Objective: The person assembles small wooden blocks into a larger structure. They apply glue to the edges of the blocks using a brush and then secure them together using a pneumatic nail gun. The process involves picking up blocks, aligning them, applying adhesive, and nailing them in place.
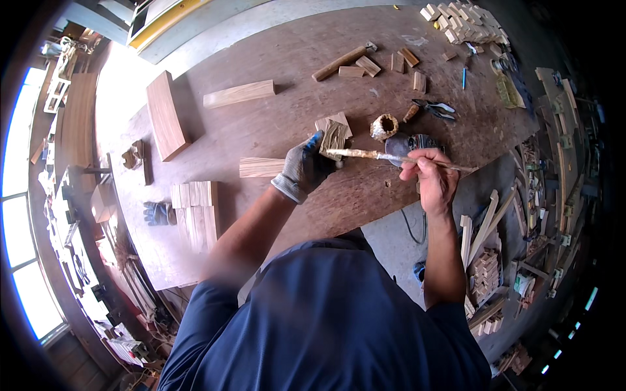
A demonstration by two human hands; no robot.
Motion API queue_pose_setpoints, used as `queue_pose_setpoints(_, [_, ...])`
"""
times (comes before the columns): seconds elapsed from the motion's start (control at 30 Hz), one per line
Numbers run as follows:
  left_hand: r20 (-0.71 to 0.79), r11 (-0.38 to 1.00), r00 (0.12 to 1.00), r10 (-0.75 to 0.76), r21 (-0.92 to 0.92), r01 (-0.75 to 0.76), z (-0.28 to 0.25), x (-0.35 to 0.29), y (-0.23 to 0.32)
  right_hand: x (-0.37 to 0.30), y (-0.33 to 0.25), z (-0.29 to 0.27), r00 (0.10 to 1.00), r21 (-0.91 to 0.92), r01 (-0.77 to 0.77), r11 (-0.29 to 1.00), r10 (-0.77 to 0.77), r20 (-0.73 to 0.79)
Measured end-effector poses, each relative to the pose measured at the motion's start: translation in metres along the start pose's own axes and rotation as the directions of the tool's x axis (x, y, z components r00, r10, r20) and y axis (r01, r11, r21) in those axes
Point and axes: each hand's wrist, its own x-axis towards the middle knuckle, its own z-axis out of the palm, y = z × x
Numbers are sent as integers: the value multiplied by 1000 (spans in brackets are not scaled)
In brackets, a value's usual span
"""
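My left hand (304,167), in a grey work glove with blue fingertips, grips a small wood block (334,137) whose upper face is coated in brownish glue. Bare and closed, my right hand (430,173) holds a glue-crusted brush (372,154) by its thin handle. The brush's tip lies against the coated face of the block. Just beyond the brush stands a small round pot (383,126) with a dried, lumpy crust around its rim. Pale wood shows behind the block, partly covered by it.
On the brown worktable (313,218) lie a hammer (342,62), pliers (435,109), a blue pen (464,78) and several short wood blocks. Longer boards (166,117) are at the left, near a spare glove (158,214). Stacked wood pieces (466,25) fill the far right corner.
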Motion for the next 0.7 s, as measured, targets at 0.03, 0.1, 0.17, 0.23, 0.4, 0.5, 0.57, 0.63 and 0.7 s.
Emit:
queue_pose_setpoints(0.03, [39,1000,999,6,-4,-6,-4,1,-1,2,2,-1,1000,4,-18,1000,18,-24])
queue_pose_setpoints(0.1, [120,1000,993,16,-11,-14,-8,1,-2,5,5,-2,998,-1,-27,1000,27,-54])
queue_pose_setpoints(0.17, [122,1000,992,-17,16,15,-7,-3,-1,9,8,-3,998,-19,-14,1000,13,-63])
queue_pose_setpoints(0.23, [122,999,992,-41,32,37,-2,-5,0,14,12,-5,995,-44,25,999,-29,-99])
queue_pose_setpoints(0.4, [105,999,993,-48,-3,49,1,-8,-1,23,9,-1,977,-122,57,991,-80,-196])
queue_pose_setpoints(0.5, [155,999,987,-48,23,45,-4,-8,-1,26,12,-12,966,-58,54,997,-67,-249])
queue_pose_setpoints(0.57, [168,999,985,-49,0,50,-7,-8,-2,32,14,-20,949,-98,21,995,-50,-310])
queue_pose_setpoints(0.63, [170,999,985,-31,14,29,-10,-10,-1,42,19,-24,931,-155,-20,988,-38,-363])
queue_pose_setpoints(0.7, [171,998,985,-6,66,-6,-10,-16,-1,54,28,-32,926,-215,-87,973,0,-377])
